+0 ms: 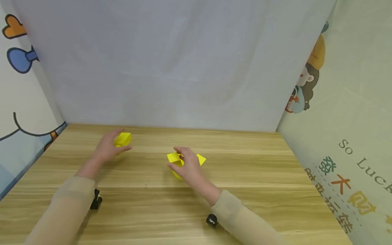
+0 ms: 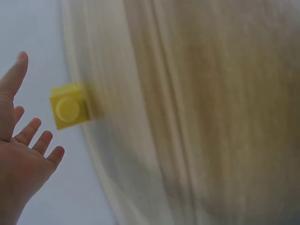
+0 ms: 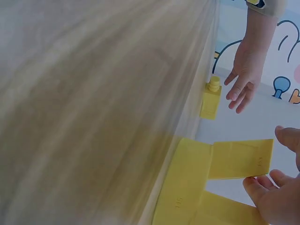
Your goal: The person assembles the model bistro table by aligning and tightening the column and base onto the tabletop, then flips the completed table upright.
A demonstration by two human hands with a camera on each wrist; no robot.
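Note:
My left hand (image 1: 105, 149) reaches near a small yellow block (image 1: 124, 139), thumb and fingers spread apart. In the left wrist view the block (image 2: 69, 108) shows a round knob and a gap separates it from the fingers (image 2: 44, 140). My right hand (image 1: 191, 167) is over a larger yellow piece (image 1: 173, 157) with flat projecting flaps, partly hidden beneath the hand. The right wrist view shows that piece (image 3: 185, 183) standing on the table; fingertips (image 3: 255, 187) seem to touch one flap's edge, while the thumb stands apart from it.
Both yellow things stand on a wood-grain table (image 1: 147, 204). A plain pale cloth (image 1: 168, 68) hangs behind it. Printed cloths with cartoon figures close off the left (image 1: 27, 98) and right (image 1: 352, 112). Small black devices (image 1: 211, 220) sit at both wrists.

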